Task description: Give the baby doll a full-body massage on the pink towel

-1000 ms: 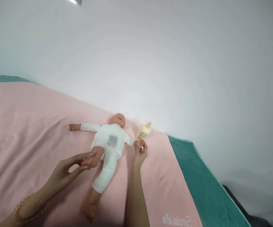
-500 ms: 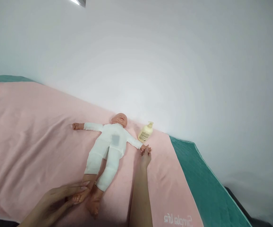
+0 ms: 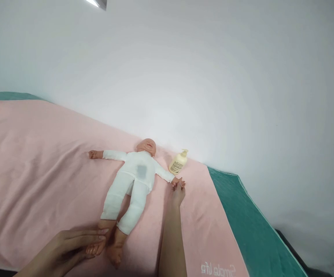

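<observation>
The kind of room was uncertain, perhaps a care-training space or a home bedroom. A baby doll [image 3: 138,169] lay on a pink blanket [image 3: 54,165] over green cloth [image 3: 242,215], against a plain pale wall [image 3: 198,77].

Soft, even light brightens the wall [image 3: 167,96] at twelve o'clock, a lamp [image 3: 93,3] glares at eleven, gentle shadows fall, and wide-angle distortion bends the edges.

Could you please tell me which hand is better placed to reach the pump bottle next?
Probably the right hand: though holding the doll's hand, it is close to the pump bottle. The left hand is much farther off, at the doll's foot.
</observation>
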`<state>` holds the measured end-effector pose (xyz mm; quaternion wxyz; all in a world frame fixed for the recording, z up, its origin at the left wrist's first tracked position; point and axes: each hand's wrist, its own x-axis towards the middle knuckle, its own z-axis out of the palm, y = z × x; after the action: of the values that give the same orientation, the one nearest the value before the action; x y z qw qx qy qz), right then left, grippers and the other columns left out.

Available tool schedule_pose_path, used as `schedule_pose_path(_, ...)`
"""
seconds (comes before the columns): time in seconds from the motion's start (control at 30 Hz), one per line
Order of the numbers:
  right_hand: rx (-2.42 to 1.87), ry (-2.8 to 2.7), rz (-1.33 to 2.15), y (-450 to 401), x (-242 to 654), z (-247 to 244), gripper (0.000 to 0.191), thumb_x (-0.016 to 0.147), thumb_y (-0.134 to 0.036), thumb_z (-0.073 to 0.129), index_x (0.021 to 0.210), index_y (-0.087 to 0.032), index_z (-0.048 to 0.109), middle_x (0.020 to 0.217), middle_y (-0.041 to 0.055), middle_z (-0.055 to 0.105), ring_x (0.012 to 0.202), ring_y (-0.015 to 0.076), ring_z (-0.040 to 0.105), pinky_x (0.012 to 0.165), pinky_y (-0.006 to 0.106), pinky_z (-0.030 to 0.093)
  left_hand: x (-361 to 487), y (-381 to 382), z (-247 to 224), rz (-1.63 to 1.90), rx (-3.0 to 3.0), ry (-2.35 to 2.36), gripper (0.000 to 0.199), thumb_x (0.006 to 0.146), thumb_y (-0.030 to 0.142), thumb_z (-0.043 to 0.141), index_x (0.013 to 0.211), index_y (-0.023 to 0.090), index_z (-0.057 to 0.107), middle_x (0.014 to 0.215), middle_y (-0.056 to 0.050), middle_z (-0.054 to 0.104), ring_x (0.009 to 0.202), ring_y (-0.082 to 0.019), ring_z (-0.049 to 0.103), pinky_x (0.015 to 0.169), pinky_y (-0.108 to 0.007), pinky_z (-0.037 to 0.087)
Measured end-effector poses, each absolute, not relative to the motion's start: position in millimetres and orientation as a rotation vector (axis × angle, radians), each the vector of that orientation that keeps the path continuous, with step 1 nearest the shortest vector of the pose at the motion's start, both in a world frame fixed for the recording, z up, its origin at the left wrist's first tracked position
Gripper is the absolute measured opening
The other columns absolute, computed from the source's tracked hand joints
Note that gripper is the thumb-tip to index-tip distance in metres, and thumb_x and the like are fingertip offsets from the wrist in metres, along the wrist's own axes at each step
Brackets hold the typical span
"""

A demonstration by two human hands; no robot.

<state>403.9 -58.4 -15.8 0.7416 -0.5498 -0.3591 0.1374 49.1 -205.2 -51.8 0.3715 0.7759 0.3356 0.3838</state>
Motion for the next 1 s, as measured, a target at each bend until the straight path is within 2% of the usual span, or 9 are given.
schedule_pose_path(0.13, -1.219, -0.763, 0.294, -62.4, 393.6, -14.0, 0.042, 0.095, -0.049, 0.054, 0.117, -0.014, 0.06, 0.099, 0.0082, 0.067, 0.079, 0.0161, 0.065, 0.066, 0.029, 0.055, 49.2, -203.3, -44.6, 1.189, 1.828, 0.956, 0.027, 0.087, 0.038, 0.062, 0.111, 0.046, 0.073, 0.114, 0.006, 0.073, 0.11, -0.026, 0.068, 0.094, -0.033, 0.057)
schedule_pose_path(0.2, -1.218, -0.787, 0.279, -64.8, 382.0, -12.2, 0.047, 0.093, -0.051, 0.053, 0.122, -0.014, 0.058, 0.105, 0.0111, 0.066, 0.083, 0.0175, 0.066, 0.067, 0.03, 0.055, 50.7, -196.7, -37.9, 1.252, 1.721, 1.067, 0.025, 0.087, 0.042, 0.062, 0.107, 0.041, 0.076, 0.114, 0.004, 0.074, 0.109, -0.027, 0.069, 0.094, -0.035, 0.056)
schedule_pose_path(0.3, -1.194, -1.02, 0.172, -69.6, 359.0, -10.1, 0.045, 0.094, -0.044, 0.053, 0.128, -0.016, 0.057, 0.119, 0.0141, 0.061, 0.099, 0.0206, 0.065, 0.077, 0.033, 0.056, 55.6, -175.7, -22.1, 1.26, 1.661, 1.141, 0.029, 0.082, 0.045, 0.067, 0.107, 0.033, 0.077, 0.111, -0.001, 0.075, 0.095, -0.027, 0.073, 0.084, -0.034, 0.06)
schedule_pose_path(0.37, -1.156, -1.284, 0.074, -73.3, 344.3, -9.6, 0.038, 0.095, -0.034, 0.051, 0.128, -0.018, 0.059, 0.12, 0.0138, 0.06, 0.108, 0.0216, 0.062, 0.087, 0.036, 0.055, 60.7, -156.2, -8.2, 1.286, 1.663, 1.142, 0.035, 0.08, 0.045, 0.07, 0.112, 0.032, 0.075, 0.102, -0.003, 0.077, 0.07, -0.022, 0.072, 0.068, -0.031, 0.061)
schedule_pose_path(0.43, -1.092, -1.557, 0.007, -76.2, 333.0, -9.2, 0.035, 0.096, -0.024, 0.048, 0.128, -0.022, 0.062, 0.12, 0.0126, 0.06, 0.112, 0.0207, 0.061, 0.095, 0.037, 0.053, 67.2, -134.9, 6.6, 1.357, 1.653, 1.148, 0.037, 0.079, 0.046, 0.071, 0.112, 0.031, 0.074, 0.09, -0.002, 0.078, 0.06, -0.018, 0.068, 0.067, -0.031, 0.06)
schedule_pose_path(0.5, -1.027, -1.771, -0.023, -77.5, 326.2, -8.4, 0.038, 0.096, -0.018, 0.046, 0.13, -0.025, 0.061, 0.119, 0.0114, 0.061, 0.113, 0.0195, 0.061, 0.097, 0.036, 0.054, 74.6, -114.2, 19.6, 1.401, 1.6, 1.102, 0.039, 0.078, 0.047, 0.072, 0.111, 0.027, 0.074, 0.085, -0.004, 0.077, 0.059, -0.019, 0.066, 0.065, -0.031, 0.059)
schedule_pose_path(0.7, -1.007, -1.95, -0.007, -76.2, 322.8, -4.8, 0.044, 0.096, -0.014, 0.045, 0.135, -0.03, 0.058, 0.116, 0.0088, 0.062, 0.106, 0.0172, 0.064, 0.091, 0.031, 0.057, 94.7, -76.6, 30.9, 1.382, 1.534, 0.991, 0.052, 0.081, 0.05, 0.069, 0.121, 0.017, 0.066, 0.109, -0.013, 0.072, 0.064, -0.019, 0.066, 0.063, -0.035, 0.059)
schedule_pose_path(0.83, -1.004, -1.932, -0.03, -76.4, 326.0, -7.1, 0.044, 0.096, -0.015, 0.046, 0.135, -0.03, 0.057, 0.118, 0.0093, 0.062, 0.109, 0.0182, 0.063, 0.092, 0.032, 0.057, 95.7, -78.7, 21.6, 1.368, 1.568, 1.03, 0.052, 0.081, 0.052, 0.069, 0.121, 0.019, 0.066, 0.107, -0.011, 0.073, 0.068, -0.021, 0.068, 0.065, -0.035, 0.059)
schedule_pose_path(1.0, -1.08, -1.654, -0.026, -74.9, 338.0, -11.2, 0.037, 0.096, -0.02, 0.045, 0.129, -0.024, 0.062, 0.119, 0.0114, 0.06, 0.111, 0.0195, 0.061, 0.092, 0.034, 0.055, 83.2, -102.7, 13.3, 1.318, 1.646, 1.103, 0.042, 0.081, 0.048, 0.07, 0.117, 0.026, 0.069, 0.093, -0.005, 0.076, 0.068, -0.021, 0.069, 0.07, -0.032, 0.059)
